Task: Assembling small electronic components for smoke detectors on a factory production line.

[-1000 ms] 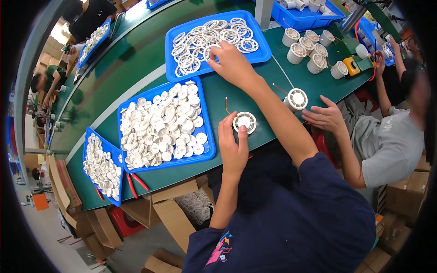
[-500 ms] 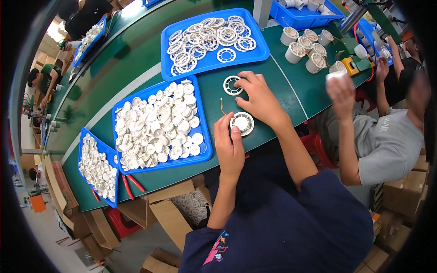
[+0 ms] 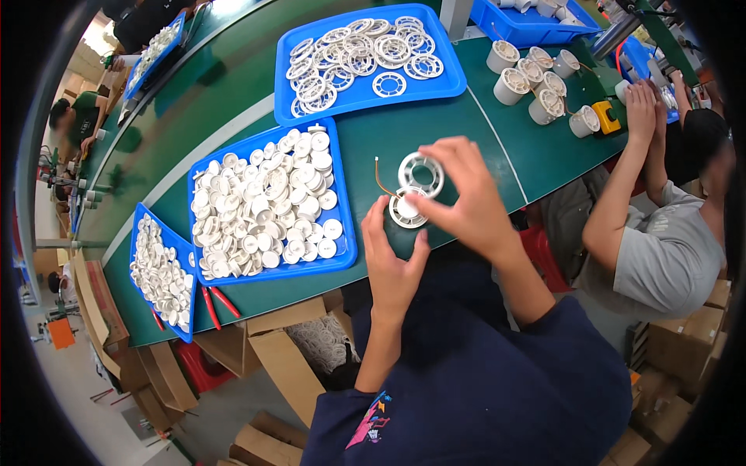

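Observation:
My right hand (image 3: 470,198) pinches a white slotted ring (image 3: 403,168), fingers at its far edge and thumb at the near side. The ring overlaps the far edge of a round white part (image 3: 398,217) with a raised centre disc. A thin brown wire (image 3: 378,172) with a small white end runs from that part onto the table. Beside its near left edge is my left hand (image 3: 392,268), thumb and fingers spread apart. Whether the left fingertips touch the part, I cannot tell.
Slotted rings fill a blue tray (image 3: 454,85) at the back; small white discs fill another blue tray (image 3: 351,252) at left. Wired white cups (image 3: 510,87) stand at right, near a yellow-topped device (image 3: 606,116). Red-handled pliers (image 3: 224,301) lie at the table edge. A co-worker (image 3: 660,248) sits at right.
My right hand has lifted the slotted ring off the table and brought it nearer, over the wired part. My left thumb has moved away from that part. The co-worker's hands have shifted.

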### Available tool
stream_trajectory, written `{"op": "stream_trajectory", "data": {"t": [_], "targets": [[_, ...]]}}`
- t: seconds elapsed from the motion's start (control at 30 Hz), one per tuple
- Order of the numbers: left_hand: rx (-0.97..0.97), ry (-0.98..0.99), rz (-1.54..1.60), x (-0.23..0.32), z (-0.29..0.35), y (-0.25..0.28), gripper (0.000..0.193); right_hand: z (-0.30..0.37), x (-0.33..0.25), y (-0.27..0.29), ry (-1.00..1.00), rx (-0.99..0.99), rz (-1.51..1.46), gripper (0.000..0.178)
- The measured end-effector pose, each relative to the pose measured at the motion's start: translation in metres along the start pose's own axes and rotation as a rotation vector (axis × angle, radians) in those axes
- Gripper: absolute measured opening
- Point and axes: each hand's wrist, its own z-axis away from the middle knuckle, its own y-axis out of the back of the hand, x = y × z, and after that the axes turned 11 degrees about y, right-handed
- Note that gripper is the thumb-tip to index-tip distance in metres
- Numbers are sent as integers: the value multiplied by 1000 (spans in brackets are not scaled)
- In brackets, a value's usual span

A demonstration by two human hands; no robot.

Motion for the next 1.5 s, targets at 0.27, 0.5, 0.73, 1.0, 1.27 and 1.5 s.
{"op": "stream_trajectory", "data": {"t": [0.27,0.5,0.73,1.0,1.27,1.5], "targets": [[101,92,-1,3,-2,-12,69,21,-24,-27,-45,-52,-34,56],[139,25,-67,-2,-2,-17,77,23,-27,-27,-98,-37,-11,57],[146,-11,-95,-3,-3,-16,78,25,-30,-24,-99,-51,11,58],[139,-21,-135,-4,-3,-15,78,27,-29,-25,-130,-46,12,56],[130,-87,-108,7,-1,-21,72,29,-25,-24,-186,-38,-10,57],[73,-125,6,21,-23,-62,64,27,1,13,-205,-55,38,57]]}}
